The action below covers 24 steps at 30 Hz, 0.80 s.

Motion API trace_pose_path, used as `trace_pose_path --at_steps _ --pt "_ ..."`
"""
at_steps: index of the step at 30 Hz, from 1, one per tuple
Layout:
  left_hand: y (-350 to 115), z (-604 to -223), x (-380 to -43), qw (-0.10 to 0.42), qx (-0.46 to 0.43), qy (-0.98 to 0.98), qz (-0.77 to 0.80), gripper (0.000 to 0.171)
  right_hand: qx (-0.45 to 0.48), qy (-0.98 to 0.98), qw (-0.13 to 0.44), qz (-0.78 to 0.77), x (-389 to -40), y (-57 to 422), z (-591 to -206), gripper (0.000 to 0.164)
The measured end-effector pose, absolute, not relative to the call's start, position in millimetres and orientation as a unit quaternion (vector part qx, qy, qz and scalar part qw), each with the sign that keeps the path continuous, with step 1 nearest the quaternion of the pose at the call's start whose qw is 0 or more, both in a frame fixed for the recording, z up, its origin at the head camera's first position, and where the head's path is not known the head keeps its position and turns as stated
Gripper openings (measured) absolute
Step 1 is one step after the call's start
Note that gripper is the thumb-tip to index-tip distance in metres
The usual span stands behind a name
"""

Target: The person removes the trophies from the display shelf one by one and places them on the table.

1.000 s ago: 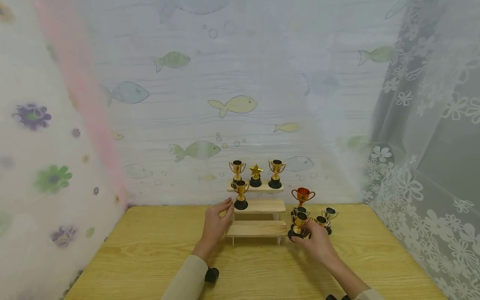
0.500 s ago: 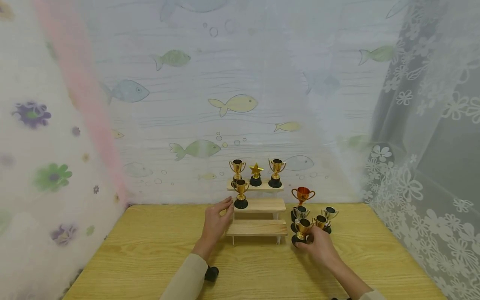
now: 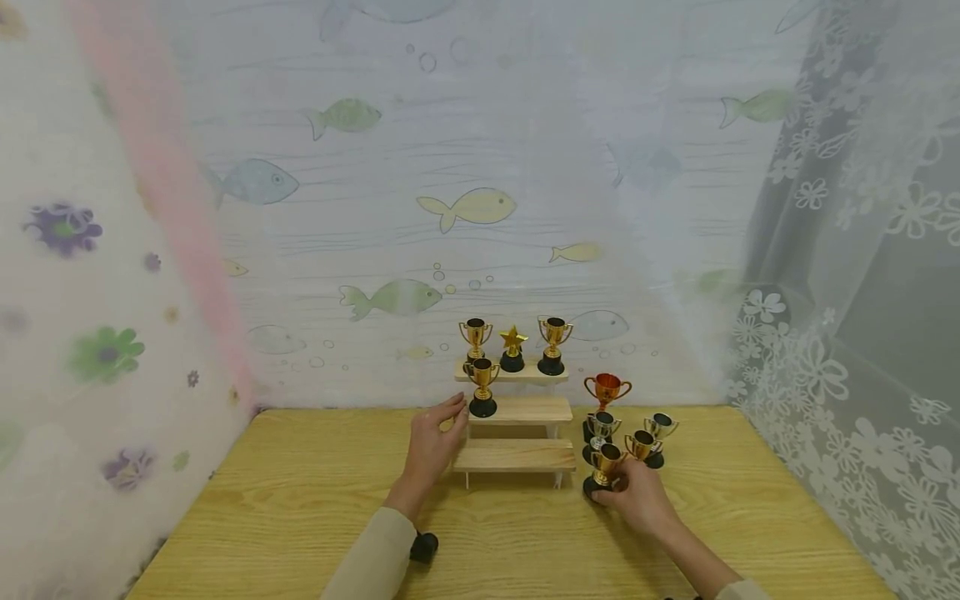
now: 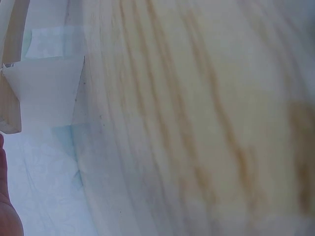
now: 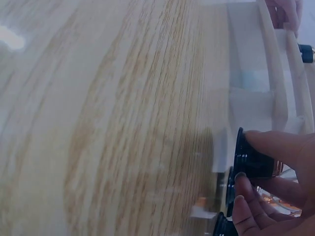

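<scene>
In the head view my right hand (image 3: 637,498) pinches a small gold trophy cup (image 3: 604,467) just right of the wooden step stand (image 3: 517,455). Up close in the right wrist view, thumb and fingers grip its black base (image 5: 256,160), close over the tabletop. My left hand (image 3: 433,442) touches the left end of the stand's middle step, fingers extended. Beside those fingertips, another gold trophy cup (image 3: 483,388) stands on that step. The top step bears two gold cups (image 3: 476,335) and a gold star trophy (image 3: 513,342) between them.
Behind the held cup stand an orange-red trophy cup (image 3: 606,392), a silver cup (image 3: 602,429), a second silver cup (image 3: 660,429) and a gold cup (image 3: 642,447), grouped on the wood-grain table (image 3: 315,483). Fish-patterned sheeting (image 3: 465,125) hangs behind the table.
My right hand has brought the gold trophy cup down toward the near side and slightly right, uncovering more of the silver cup behind. The left hand stays at the step's end.
</scene>
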<state>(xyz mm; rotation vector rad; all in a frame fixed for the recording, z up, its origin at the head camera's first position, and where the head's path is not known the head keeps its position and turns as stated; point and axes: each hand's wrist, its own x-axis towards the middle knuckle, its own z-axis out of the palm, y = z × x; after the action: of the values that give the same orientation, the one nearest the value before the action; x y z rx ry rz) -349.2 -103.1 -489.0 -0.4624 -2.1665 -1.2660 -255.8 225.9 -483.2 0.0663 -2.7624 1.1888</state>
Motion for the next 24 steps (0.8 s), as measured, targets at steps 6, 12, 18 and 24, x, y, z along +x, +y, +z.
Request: trace_pose_path --at_steps 6,12,18,24 --pt "-102.9 -488.8 -349.1 0.287 -0.172 -0.813 -0.476 0.025 0.020 -0.916 0.064 0.395 -258.9 228.5 -487.8 0.035" --pt "-102.8 -489.4 -349.1 0.284 -0.171 -0.815 -0.476 0.025 0.027 -0.913 0.060 0.402 -260.7 229.8 -491.2 0.037" --pt "-102.6 -489.2 -348.4 0.282 -0.169 -0.816 -0.476 0.026 0.035 -0.904 0.052 0.423 -260.3 229.9 -491.0 0.042" --pt "-102.5 -488.5 -348.0 0.279 -0.168 -0.817 -0.476 0.026 0.036 -0.902 0.050 0.427 -259.9 229.3 -490.5 0.040"
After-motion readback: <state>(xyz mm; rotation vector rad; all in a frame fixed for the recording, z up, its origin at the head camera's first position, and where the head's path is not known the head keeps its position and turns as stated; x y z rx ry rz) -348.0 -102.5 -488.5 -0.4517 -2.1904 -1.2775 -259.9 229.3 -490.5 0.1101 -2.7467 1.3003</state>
